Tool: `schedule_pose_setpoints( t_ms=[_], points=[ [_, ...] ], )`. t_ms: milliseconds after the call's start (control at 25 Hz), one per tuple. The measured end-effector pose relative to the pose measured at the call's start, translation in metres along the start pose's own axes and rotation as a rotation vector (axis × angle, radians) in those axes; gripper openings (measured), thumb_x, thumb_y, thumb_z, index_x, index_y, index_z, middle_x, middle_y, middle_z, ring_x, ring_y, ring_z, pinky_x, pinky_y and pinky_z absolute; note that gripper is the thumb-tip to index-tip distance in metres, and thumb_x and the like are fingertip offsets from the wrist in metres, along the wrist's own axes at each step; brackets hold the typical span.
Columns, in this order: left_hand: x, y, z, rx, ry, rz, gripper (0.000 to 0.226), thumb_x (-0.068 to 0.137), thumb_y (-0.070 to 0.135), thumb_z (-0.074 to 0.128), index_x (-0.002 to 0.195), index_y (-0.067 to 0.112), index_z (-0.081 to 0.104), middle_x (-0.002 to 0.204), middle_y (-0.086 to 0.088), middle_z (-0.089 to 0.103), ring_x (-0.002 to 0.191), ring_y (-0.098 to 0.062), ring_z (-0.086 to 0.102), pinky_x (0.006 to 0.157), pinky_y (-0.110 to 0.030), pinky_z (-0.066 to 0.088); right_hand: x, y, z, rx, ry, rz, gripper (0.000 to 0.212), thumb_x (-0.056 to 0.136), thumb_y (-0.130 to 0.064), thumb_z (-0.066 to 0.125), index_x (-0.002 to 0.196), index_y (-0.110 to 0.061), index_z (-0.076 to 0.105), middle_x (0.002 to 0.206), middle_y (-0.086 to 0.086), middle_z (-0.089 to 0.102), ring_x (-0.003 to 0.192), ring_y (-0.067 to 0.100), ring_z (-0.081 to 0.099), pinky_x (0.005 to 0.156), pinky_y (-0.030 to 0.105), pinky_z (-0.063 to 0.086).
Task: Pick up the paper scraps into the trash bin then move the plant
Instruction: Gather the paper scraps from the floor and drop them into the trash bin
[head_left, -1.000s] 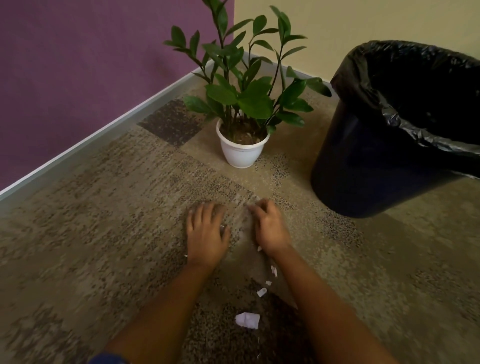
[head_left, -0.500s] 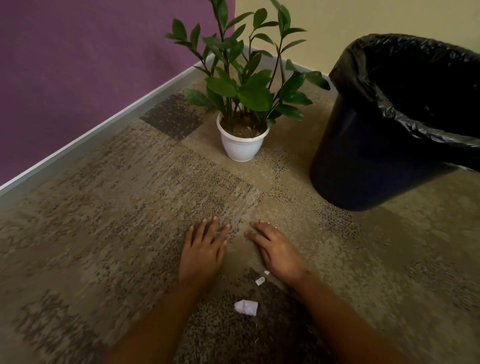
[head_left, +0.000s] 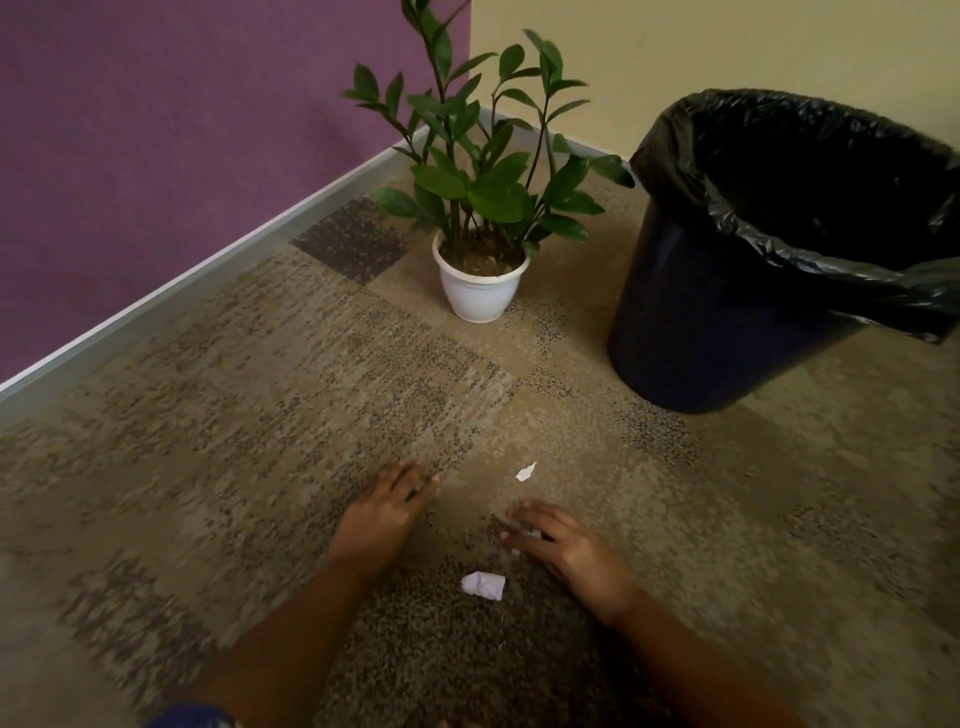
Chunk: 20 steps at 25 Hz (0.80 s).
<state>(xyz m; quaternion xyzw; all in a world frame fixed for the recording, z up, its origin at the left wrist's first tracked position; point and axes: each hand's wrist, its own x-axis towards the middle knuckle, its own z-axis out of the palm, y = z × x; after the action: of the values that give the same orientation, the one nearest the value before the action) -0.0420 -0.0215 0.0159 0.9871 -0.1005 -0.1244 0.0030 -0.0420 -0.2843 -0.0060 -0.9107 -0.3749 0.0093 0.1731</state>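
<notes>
My left hand (head_left: 383, 512) lies flat on the carpet, fingers spread, holding nothing. My right hand (head_left: 563, 548) rests palm down to its right, with small white bits showing at its fingertips. A crumpled white paper scrap (head_left: 483, 584) lies between my wrists. A smaller scrap (head_left: 525, 471) sits on the carpet just beyond my right hand. The green plant (head_left: 485, 171) stands in a white pot (head_left: 480, 293) near the corner. The dark trash bin (head_left: 727, 322) with a black liner stands at the right.
A purple wall (head_left: 182, 130) with a pale baseboard runs along the left. A cream wall (head_left: 727, 47) closes the back. Patterned brown carpet (head_left: 260, 415) covers the floor between my hands and the plant.
Both hands have slid back toward me and apart across the carpet. A small scrap that was covered now lies exposed beyond my right hand. The view has tilted up.
</notes>
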Motion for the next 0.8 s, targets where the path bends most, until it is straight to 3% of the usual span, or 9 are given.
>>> schedule_pose_setpoints(
  t_ms=[120, 200, 280, 360, 480, 560, 680, 760, 800],
  points=[
    [0.001, 0.006, 0.001, -0.153, 0.041, 0.036, 0.047, 0.091, 0.004, 0.051, 0.136, 0.015, 0.05, 0.145, -0.007, 0.044, 0.135, -0.023, 0.042, 0.098, -0.036, 0.049, 0.015, 0.002, -0.007, 0.098, -0.005, 0.123, 0.016, 0.078, -0.007, 0.069, 0.091, -0.013, 0.076, 0.106, 0.004, 0.072, 0.101, 0.019, 0.068, 0.084, 0.02, 0.051],
    [0.008, 0.007, -0.001, -0.196, 0.037, 0.017, 0.04, 0.094, 0.009, 0.046, 0.134, 0.014, 0.053, 0.143, -0.006, 0.046, 0.132, -0.019, 0.042, 0.103, -0.03, 0.042, 0.027, 0.001, -0.007, 0.316, 0.056, 0.305, 0.015, 0.082, 0.001, 0.064, 0.085, -0.008, 0.076, 0.102, 0.005, 0.072, 0.096, 0.017, 0.067, 0.083, 0.021, 0.049],
    [0.012, 0.01, -0.004, -0.244, 0.044, 0.029, 0.041, 0.094, 0.007, 0.046, 0.133, 0.016, 0.054, 0.143, -0.002, 0.046, 0.133, -0.017, 0.041, 0.106, -0.026, 0.037, 0.039, 0.003, -0.009, 0.543, 0.261, 0.562, 0.02, 0.082, 0.005, 0.063, 0.081, -0.008, 0.077, 0.095, 0.003, 0.074, 0.088, 0.011, 0.066, 0.082, 0.019, 0.048],
    [0.014, 0.018, -0.004, -0.271, 0.071, 0.102, 0.044, 0.094, 0.002, 0.044, 0.135, 0.016, 0.051, 0.145, -0.002, 0.044, 0.135, -0.016, 0.039, 0.109, -0.024, 0.033, 0.049, 0.009, -0.012, 0.565, 0.356, 0.715, 0.021, 0.084, 0.004, 0.062, 0.09, -0.008, 0.078, 0.097, 0.004, 0.075, 0.091, 0.013, 0.067, 0.086, 0.019, 0.047],
    [0.016, 0.036, -0.005, -0.278, 0.034, 0.304, 0.042, 0.093, 0.0, 0.045, 0.132, 0.011, 0.053, 0.142, -0.005, 0.048, 0.133, -0.016, 0.041, 0.109, -0.024, 0.032, 0.057, 0.018, -0.013, 0.376, 0.246, 0.648, 0.033, 0.084, 0.007, 0.056, 0.109, -0.007, 0.073, 0.116, 0.009, 0.07, 0.11, 0.02, 0.064, 0.097, 0.019, 0.041],
    [0.016, 0.043, -0.009, -0.215, 0.04, 0.449, 0.036, 0.087, 0.002, 0.054, 0.123, 0.006, 0.061, 0.131, -0.01, 0.059, 0.126, -0.021, 0.051, 0.106, -0.027, 0.039, 0.06, 0.017, -0.01, 0.304, 0.101, 0.585, 0.04, 0.089, 0.002, 0.052, 0.125, -0.012, 0.064, 0.136, 0.009, 0.057, 0.128, 0.021, 0.051, 0.108, 0.023, 0.034],
    [0.016, 0.039, -0.008, -0.095, 0.227, 0.49, 0.027, 0.072, 0.013, 0.078, 0.099, 0.012, 0.075, 0.105, -0.003, 0.073, 0.105, -0.02, 0.067, 0.097, -0.034, 0.049, 0.055, 0.01, 0.008, 0.136, -0.087, 0.417, 0.051, 0.095, -0.006, 0.047, 0.142, -0.023, 0.045, 0.156, 0.005, 0.031, 0.145, 0.023, 0.023, 0.118, 0.031, 0.019],
    [0.014, 0.035, -0.004, -0.05, 0.204, 0.385, 0.03, 0.086, 0.026, 0.065, 0.114, 0.016, 0.068, 0.124, 0.001, 0.065, 0.125, -0.023, 0.054, 0.11, -0.044, 0.028, 0.048, 0.006, 0.015, 0.085, -0.104, 0.362, 0.05, 0.098, -0.014, 0.043, 0.146, -0.028, 0.038, 0.159, 0.004, 0.022, 0.148, 0.025, 0.014, 0.119, 0.036, 0.018],
    [0.012, 0.032, 0.0, -0.053, 0.153, 0.298, 0.038, 0.093, 0.033, 0.052, 0.128, 0.019, 0.058, 0.141, 0.002, 0.051, 0.139, -0.025, 0.037, 0.115, -0.046, 0.015, 0.044, 0.005, 0.017, 0.063, -0.102, 0.337, 0.049, 0.099, -0.018, 0.042, 0.146, -0.029, 0.037, 0.159, 0.005, 0.022, 0.148, 0.027, 0.014, 0.119, 0.038, 0.02]
  ],
)
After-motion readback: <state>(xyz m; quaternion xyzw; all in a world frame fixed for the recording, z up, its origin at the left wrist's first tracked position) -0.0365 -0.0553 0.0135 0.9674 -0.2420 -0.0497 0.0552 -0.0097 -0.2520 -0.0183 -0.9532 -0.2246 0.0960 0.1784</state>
